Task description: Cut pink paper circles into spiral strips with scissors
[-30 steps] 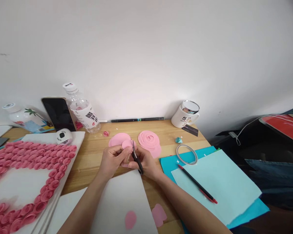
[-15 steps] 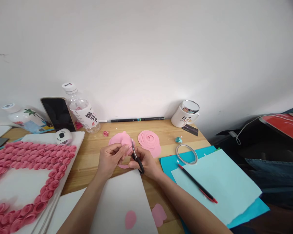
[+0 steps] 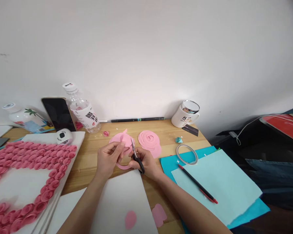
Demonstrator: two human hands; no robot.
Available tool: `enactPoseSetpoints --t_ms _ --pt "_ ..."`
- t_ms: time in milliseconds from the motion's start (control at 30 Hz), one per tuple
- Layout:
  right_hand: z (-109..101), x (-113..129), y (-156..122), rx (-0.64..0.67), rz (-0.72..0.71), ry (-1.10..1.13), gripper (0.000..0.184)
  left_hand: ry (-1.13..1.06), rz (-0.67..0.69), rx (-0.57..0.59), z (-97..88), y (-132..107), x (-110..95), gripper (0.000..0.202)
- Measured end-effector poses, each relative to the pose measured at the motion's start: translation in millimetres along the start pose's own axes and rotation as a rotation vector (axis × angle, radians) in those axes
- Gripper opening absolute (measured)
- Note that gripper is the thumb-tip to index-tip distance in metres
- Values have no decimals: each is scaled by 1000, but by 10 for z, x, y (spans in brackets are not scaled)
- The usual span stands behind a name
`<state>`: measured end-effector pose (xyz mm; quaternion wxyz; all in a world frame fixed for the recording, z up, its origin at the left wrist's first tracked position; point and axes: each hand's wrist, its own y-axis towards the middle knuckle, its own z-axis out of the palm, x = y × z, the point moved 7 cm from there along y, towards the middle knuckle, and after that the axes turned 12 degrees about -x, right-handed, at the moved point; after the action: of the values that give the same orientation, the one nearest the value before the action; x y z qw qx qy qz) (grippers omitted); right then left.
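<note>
Between the fingertips of my left hand [image 3: 110, 157] is a pink piece of paper [image 3: 127, 139], partly cut, with a pointed end sticking up. My right hand [image 3: 146, 162] grips black-handled scissors [image 3: 136, 157], their blades pointing up and away beside the paper. Under and behind my left fingers lie more pink paper pieces [image 3: 113, 137] on the wooden table [image 3: 100, 139]. To the right of the scissors rests a spiral-cut pink paper circle [image 3: 150, 143]. A white sheet [image 3: 122, 195] lies below my wrists, with a small pink oval scrap [image 3: 131, 219] on it.
At left, a white board [image 3: 17, 183] carries rows of pink paper roses. A bottle [image 3: 84, 112], phone [image 3: 58, 113] and mug [image 3: 185, 113] stand along the wall. To the right are blue sheets [image 3: 217, 182], a pen [image 3: 197, 183] and a tape roll [image 3: 187, 154].
My left hand has shifted slightly left, away from the scissor blades, and the pink paper in it has turned so that its pointed end shows. My right hand and scissors hardly moved.
</note>
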<state>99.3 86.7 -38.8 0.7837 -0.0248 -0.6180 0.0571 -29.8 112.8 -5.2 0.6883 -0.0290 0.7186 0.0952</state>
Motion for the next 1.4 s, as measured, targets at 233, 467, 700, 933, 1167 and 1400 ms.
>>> enactPoseSetpoints --t_ms 233,467,700,933,1167,1400 --pt "9 -15 -1 13 13 15 45 114 48 13 42 -39 -106 26" --pt "22 -81 -3 43 41 1 48 127 34 37 39 -21 -73 30" --pt "39 13 2 75 -36 7 48 168 36 65 82 -48 -157 32" --pt "43 26 -4 78 -36 40 47 142 -7 69 59 -43 -86 30" --pt "23 2 -9 47 6 32 49 104 19 50 41 -22 -92 25" --pt "11 -49 -17 29 43 2 48 81 21 -26 -2 -19 -112 22"
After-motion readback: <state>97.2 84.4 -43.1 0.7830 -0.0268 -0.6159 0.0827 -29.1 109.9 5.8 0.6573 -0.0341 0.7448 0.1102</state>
